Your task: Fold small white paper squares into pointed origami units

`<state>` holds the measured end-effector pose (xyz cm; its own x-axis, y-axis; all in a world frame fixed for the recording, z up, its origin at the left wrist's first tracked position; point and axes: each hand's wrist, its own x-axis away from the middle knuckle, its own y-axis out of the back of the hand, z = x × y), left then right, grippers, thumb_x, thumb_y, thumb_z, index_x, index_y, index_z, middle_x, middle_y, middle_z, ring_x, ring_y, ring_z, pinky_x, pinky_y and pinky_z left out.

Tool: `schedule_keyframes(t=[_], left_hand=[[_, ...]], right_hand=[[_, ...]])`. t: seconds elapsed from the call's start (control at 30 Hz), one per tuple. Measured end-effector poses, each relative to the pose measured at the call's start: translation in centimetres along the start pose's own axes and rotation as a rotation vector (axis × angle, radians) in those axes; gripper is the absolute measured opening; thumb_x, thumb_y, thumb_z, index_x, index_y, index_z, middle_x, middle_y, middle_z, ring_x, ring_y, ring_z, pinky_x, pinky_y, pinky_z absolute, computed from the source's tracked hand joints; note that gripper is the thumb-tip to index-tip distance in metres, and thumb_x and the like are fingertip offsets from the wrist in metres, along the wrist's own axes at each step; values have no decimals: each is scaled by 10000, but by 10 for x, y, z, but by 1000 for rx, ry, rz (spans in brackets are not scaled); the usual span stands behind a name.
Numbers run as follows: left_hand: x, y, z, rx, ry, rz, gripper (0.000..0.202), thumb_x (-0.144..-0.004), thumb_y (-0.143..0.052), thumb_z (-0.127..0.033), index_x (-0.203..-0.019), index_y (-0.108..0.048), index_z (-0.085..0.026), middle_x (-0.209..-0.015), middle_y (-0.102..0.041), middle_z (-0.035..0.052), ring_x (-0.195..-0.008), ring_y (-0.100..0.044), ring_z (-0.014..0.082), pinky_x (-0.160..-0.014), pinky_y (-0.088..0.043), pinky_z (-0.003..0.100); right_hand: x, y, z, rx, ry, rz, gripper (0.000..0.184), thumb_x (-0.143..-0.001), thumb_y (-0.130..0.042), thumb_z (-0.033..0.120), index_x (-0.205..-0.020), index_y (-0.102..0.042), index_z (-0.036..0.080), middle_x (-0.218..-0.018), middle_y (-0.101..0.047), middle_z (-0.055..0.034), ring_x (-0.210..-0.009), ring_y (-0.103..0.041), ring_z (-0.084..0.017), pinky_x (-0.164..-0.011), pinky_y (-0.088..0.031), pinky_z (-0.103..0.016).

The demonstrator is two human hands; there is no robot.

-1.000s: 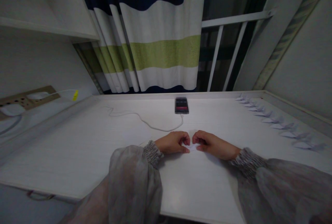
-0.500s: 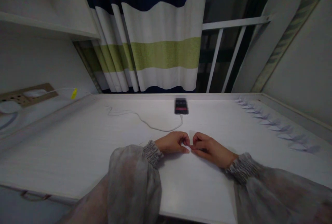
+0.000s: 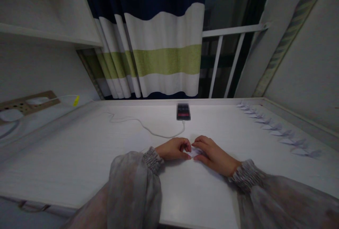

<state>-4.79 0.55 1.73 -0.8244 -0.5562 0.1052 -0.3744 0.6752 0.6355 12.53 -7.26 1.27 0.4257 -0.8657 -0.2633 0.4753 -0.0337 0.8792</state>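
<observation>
A small piece of folded white paper (image 3: 194, 152) is held between my two hands, low over the white desk (image 3: 185, 193). My left hand (image 3: 174, 148) pinches its left end between thumb and curled fingers. From the right, my right hand (image 3: 214, 154) grips the other end, with the thumb below and the fingers above. The fingers cover part of the paper, so its full shape is hidden. Off to the right, several folded white paper figures (image 3: 277, 128) with pointed tips stand in a slanting row.
A dark pixelated device (image 3: 183, 112) lies near the desk's back edge, joined to a white cable (image 3: 148, 129) that curves left. A power strip (image 3: 29, 102) with plugs is at the left wall. Behind the desk hangs a striped curtain (image 3: 169, 61).
My right hand's fingers have opened out a little and spread over the paper, and more of the white paper shows between the hands. The whole view has tilted slightly upward.
</observation>
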Motion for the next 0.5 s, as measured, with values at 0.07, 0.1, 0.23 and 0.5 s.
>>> schedule_keyframes(t=[0.07, 0.1, 0.23, 0.5], left_hand=[[0, 0, 1, 7, -12, -3, 239, -621, -648, -262, -806, -562, -138, -617, -435, -50, -566, -372, 65, -517, -287, 187], [0, -1, 2, 11, -18, -9, 242, -618, -650, -264, -805, -564, -136, -618, -439, -49, -567, -374, 65, -516, -286, 188], [-1, -2, 4, 49, -29, -32, 250, -616, -656, -287, -790, -568, -131, -599, -441, -51, -551, -373, 62, -502, -281, 185], [-2, -5, 8, 114, -46, -84, 231, -618, -647, -293, -759, -589, -119, -577, -468, -45, -531, -372, 60, -499, -275, 193]], right_hand=[[0, 0, 1, -3, -40, 18, 221, -760, -538, 220, -970, -565, 156, -979, -517, -107, -936, -456, -227, -834, -385, -394], [0, 0, 1, -7, -54, 30, 205, -758, -540, 214, -952, -571, 155, -968, -517, -107, -934, -455, -228, -835, -384, -396], [-2, -3, 2, -78, -77, 11, 148, -740, -550, 154, -886, -565, 171, -955, -513, -84, -925, -457, -207, -837, -389, -370], [-6, -10, -6, -107, -40, -18, 93, -726, -556, 142, -805, -510, 161, -876, -522, -67, -865, -469, -183, -795, -401, -332]])
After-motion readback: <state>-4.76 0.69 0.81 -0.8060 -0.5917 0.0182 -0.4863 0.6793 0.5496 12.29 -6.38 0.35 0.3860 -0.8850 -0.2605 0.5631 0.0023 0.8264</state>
